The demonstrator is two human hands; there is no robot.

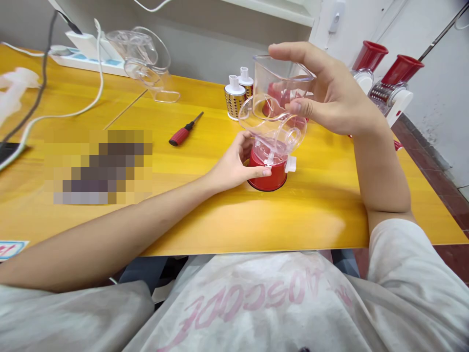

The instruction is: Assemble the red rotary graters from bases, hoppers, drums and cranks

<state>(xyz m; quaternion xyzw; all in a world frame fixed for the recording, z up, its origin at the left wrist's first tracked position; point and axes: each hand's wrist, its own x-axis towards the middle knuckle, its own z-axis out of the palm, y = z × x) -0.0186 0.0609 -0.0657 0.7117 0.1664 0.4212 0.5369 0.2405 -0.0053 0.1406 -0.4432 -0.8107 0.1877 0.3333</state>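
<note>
A rotary grater's clear plastic housing [262, 80], with a square feed chute on top and a round opening below, sits upright at the red base [269, 181]. My right hand [330, 93] grips the chute from the right, thumb in front and fingers across the top. Low on the left, my left hand [238, 164] wraps round the red base, its thumb across the front. A white knob [291, 164] sticks out at the base's right side. Whether the housing is fully seated on the base I cannot tell. Behind it stand two metal grating drums [235, 101] with white tops.
A red-handled screwdriver [181, 134] lies to the left. Another clear housing [146, 63] stands at the back by a power strip [88, 61] with cables. Rotary graters with red chutes [401, 68] stand at the right. A blurred-out patch covers something on the left.
</note>
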